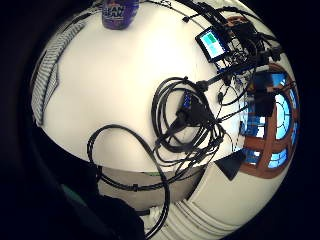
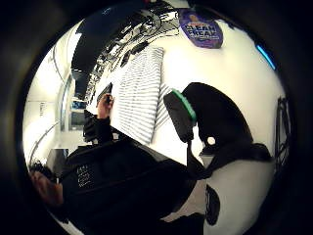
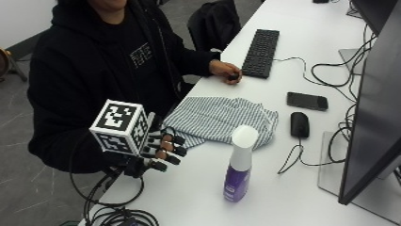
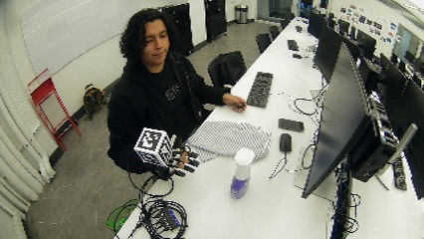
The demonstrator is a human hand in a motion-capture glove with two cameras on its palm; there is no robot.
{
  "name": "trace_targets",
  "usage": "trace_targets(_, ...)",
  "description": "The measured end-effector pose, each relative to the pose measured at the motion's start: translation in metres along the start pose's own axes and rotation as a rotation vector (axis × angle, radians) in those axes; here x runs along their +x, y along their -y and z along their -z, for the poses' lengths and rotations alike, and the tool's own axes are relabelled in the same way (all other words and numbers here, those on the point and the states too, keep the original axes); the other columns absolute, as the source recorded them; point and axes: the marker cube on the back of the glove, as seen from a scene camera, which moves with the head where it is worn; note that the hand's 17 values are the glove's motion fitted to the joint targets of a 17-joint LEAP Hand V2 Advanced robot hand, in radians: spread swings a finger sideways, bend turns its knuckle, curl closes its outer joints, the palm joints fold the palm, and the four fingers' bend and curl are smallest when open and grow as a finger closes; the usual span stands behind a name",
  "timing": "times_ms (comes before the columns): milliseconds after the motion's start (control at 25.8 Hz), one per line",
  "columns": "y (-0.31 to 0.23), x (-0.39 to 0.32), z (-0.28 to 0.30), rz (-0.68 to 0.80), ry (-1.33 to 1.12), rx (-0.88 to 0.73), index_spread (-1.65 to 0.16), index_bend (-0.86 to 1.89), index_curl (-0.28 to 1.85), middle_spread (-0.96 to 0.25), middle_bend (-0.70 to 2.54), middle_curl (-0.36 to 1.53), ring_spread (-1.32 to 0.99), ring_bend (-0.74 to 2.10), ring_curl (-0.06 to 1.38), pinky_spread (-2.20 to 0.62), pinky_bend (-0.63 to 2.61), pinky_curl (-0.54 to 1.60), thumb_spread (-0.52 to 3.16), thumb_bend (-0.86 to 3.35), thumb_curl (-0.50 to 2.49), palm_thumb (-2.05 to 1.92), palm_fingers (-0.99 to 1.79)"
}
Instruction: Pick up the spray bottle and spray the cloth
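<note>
While the person sits at the near-left edge of the white table (image 3: 206, 188), the outside view has the gloved right hand (image 3: 160, 149) raised just off that edge, fingers (image 3: 177, 140) loosely curled, gripping nothing. Spray bottle (image 3: 238, 165) stands upright on the table, right of the hand and well apart, purple body, white cap. Striped cloth (image 3: 219, 117) lies crumpled just beyond the bottle, toward the person. Bare left hand (image 3: 227, 72) rests at the near end of a black keyboard (image 3: 260, 52), further along the table. Phone (image 3: 307, 100) and mouse (image 3: 300, 124) lie right of the cloth; monitor (image 3: 376, 108) at far right.

Wide outside view: same layout, right hand (image 4: 177, 162) off the table edge, bottle (image 4: 240, 174) upright between hand and monitor (image 4: 334, 119), cloth (image 4: 228, 138) behind it, a cable bundle (image 4: 162, 216) at the near table corner.

Little-finger palm view: table top (image 1: 115, 90) with the bottle (image 1: 120, 11) at its rim, cloth (image 1: 47, 75) along one side.

Thumb palm view: cloth (image 2: 139, 93) flat on the table, bottle label (image 2: 200, 29) past it, person's dark sleeve (image 2: 127, 181) close.
</note>
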Motion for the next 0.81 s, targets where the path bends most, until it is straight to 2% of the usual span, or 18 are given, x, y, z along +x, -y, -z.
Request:
trace_targets(232, 0.042, 0.014, 0.008, -0.047, 0.023, 0.028, -0.43, 0.16, 0.21, -0.16, 0.24, 0.23, -0.15, 0.41, 0.21, 0.14, 0.17, 0.18, 1.21, 0.15, 0.17, 0.41, 0.19)
trace_targets(426, 0.101, 0.01, 0.013, -0.134, 0.07, 0.137, -0.43, 0.14, 0.21, -0.15, 0.28, 0.26, -0.15, 0.45, 0.23, 0.14, 0.16, 0.19, 1.22, 0.13, 0.19, 0.43, 0.22)
trace_targets(813, 0.142, 0.019, 0.018, -0.189, 0.168, 0.151, -0.4, 0.07, 0.18, -0.13, 0.3, 0.29, -0.15, 0.56, 0.28, 0.12, 0.24, 0.23, 1.22, 0.11, 0.22, 0.52, 0.28)
